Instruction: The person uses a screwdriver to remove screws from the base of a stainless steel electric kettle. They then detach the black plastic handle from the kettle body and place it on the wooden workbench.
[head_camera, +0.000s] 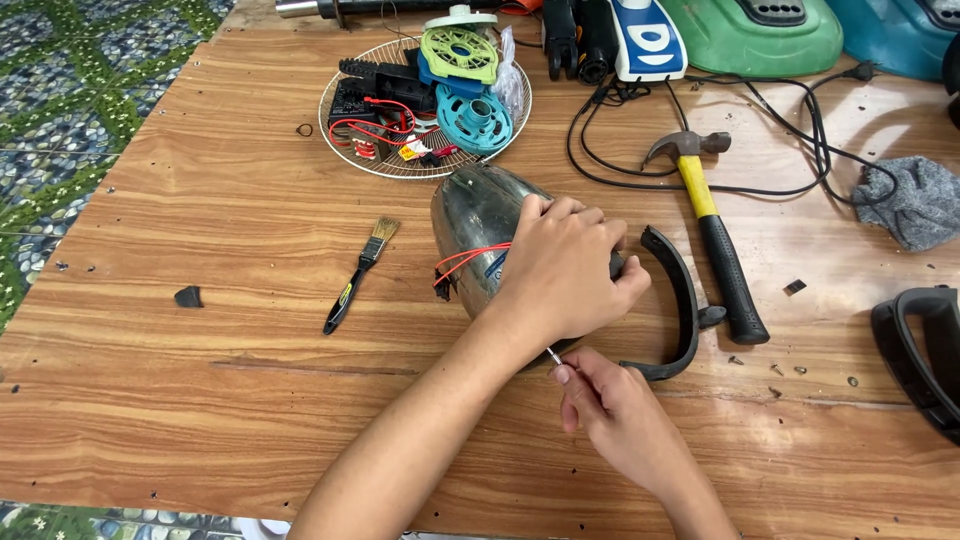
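L hand (562, 268) lies palm-down w/ fingers (575, 213) wrapped round a glossy dark-grey rounded metal housing (475, 225) w/ thin red wires (462, 262) trailing out, lying mid-way on the grained wooden surface (200, 400). R hand (612, 405) just below it pinches a thin silvery metal shaft (553, 356) betw. thumb & forefinger, other fingers curled, tip angled up under the housing. Nearby: curved black plastic handle piece (678, 310) touching R side, yellow-&-black-handled claw hammer (712, 235), small black-handled bristle brush (360, 273), round white wire grille (345, 135) heaped w/ green & teal plastic parts.
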